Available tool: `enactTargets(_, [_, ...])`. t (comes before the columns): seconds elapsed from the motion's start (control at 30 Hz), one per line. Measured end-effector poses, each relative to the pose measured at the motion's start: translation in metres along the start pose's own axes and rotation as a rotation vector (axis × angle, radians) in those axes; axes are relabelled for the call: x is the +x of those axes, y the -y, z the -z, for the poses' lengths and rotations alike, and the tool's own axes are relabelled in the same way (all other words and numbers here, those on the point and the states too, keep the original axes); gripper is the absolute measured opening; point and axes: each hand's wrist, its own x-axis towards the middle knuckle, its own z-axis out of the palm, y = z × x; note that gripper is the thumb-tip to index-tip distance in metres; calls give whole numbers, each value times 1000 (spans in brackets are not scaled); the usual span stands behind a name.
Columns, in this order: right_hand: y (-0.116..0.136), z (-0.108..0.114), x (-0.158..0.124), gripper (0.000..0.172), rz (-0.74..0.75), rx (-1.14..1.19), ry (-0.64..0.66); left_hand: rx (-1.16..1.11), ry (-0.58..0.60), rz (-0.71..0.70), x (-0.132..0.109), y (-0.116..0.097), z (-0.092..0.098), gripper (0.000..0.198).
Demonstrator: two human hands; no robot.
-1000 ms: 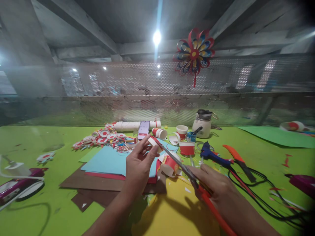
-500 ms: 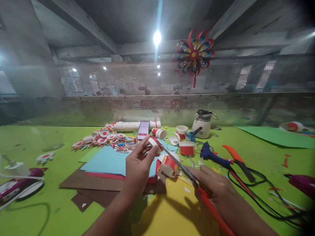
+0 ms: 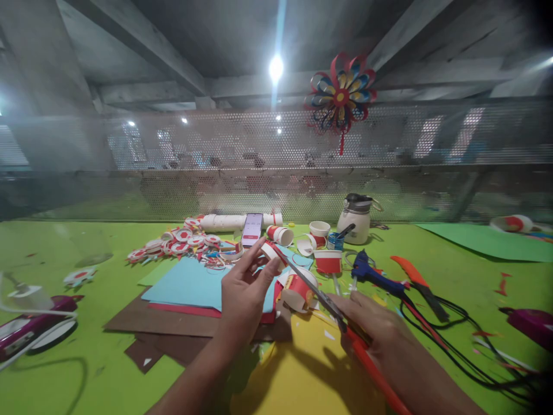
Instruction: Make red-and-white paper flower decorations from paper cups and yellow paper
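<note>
My left hand (image 3: 248,288) pinches a small red-and-white piece of paper cup (image 3: 271,251) between thumb and fingers. In my right hand (image 3: 374,323) is a pair of scissors (image 3: 317,293) with red-orange handles, and its blades point up and left. Their tips meet the edge of the cup piece; whether the blades are parted there is too fine to tell. Just behind and below the blades lies a cut red paper cup (image 3: 298,290) on its side. Under both hands spreads a yellow sheet (image 3: 311,369), with small white scraps on it.
Blue sheets (image 3: 185,288) over brown board (image 3: 159,320) lie left. Behind them is a pile of red-and-white cup pieces (image 3: 181,239), beside a phone (image 3: 252,228). A blue glue gun (image 3: 375,274), an orange-handled knife (image 3: 417,282) and black cables stand right. A jar (image 3: 354,219) is behind.
Almost nothing differs. Both hands, the cup piece and the scissors keep nearly the same place, with only a very slight shift.
</note>
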Motion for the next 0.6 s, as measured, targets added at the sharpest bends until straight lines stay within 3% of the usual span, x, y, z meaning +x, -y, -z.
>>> enactTargets(0.6, [-1,-1,2,43,-1,28,-11,-49,11,29,0,1,0,57])
